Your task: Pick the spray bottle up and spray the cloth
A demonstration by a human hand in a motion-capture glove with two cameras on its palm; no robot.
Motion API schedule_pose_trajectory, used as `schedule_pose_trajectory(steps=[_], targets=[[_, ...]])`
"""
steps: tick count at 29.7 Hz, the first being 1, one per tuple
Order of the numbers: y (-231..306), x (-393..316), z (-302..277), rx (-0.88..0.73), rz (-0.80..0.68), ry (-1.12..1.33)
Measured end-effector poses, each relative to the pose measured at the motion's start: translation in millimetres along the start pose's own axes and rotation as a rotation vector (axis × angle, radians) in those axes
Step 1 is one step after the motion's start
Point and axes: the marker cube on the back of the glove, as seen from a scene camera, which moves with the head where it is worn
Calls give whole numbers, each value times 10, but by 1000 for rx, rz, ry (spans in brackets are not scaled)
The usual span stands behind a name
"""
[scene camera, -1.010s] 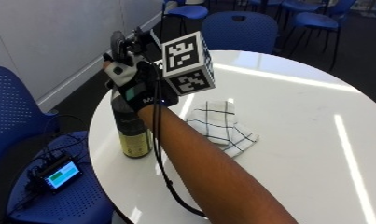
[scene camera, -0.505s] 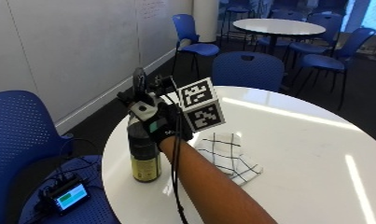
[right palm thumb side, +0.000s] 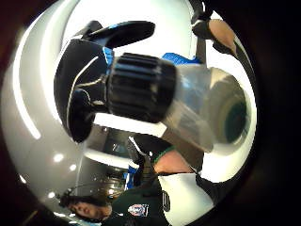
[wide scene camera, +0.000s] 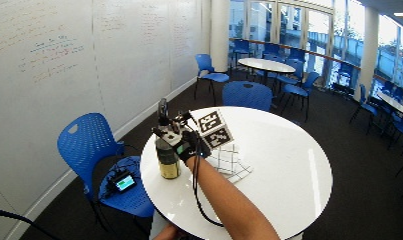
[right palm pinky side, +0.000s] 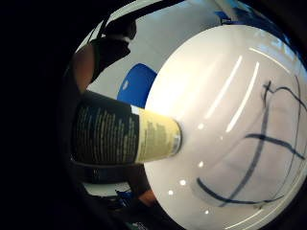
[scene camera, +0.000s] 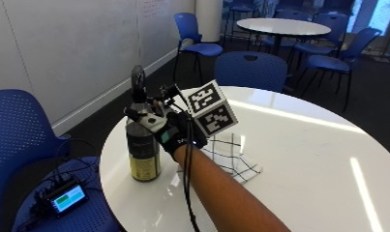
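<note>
The spray bottle (scene camera: 143, 150) is seen standing upright on the round white table (scene camera: 323, 159) near its edge, with the gloved right hand (scene camera: 178, 135) wrapped round its neck; its base is not yet lifted. Just beyond the bottle, the checked cloth (scene camera: 236, 157) lies crumpled and untouched, so lifting, aiming and spraying are judged still to be done. Farther off, blue chairs (scene camera: 252, 67), a second table (scene camera: 281, 26) and a whiteboard wall (scene camera: 66, 43) are seen.

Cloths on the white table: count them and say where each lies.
1. The checked cloth lies on the round table beside the spray bottle, partly behind the gloved right hand.
</note>
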Motion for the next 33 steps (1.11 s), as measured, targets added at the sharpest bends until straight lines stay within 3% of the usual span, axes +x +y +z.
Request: schedule_pose_trajectory(steps=[14,23,33], targets=[[361,-437,34,-24,-179,318],[973,-777,39,-97,-330,378],[1715,-913,250,-96,-529,692]])
